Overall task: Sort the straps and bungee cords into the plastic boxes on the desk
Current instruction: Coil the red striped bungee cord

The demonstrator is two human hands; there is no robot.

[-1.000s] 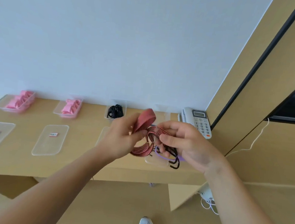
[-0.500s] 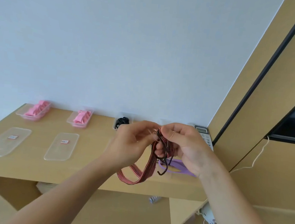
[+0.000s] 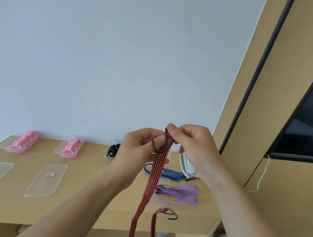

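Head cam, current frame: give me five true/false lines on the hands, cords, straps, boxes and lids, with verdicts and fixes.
1. The left hand and right hand both hold the red-and-black bungee cord at its upper hook. True.
2. The purple strap sits in a box. False: it lies on the bare desk.
3. The two leftmost boxes hold pink straps. True.
4. The right hand also holds the blue cord. False: it lies on the desk, beyond the purple strap.
5. The lids are closed on the boxes. False: two clear lids lie flat on the desk, in front of the boxes.
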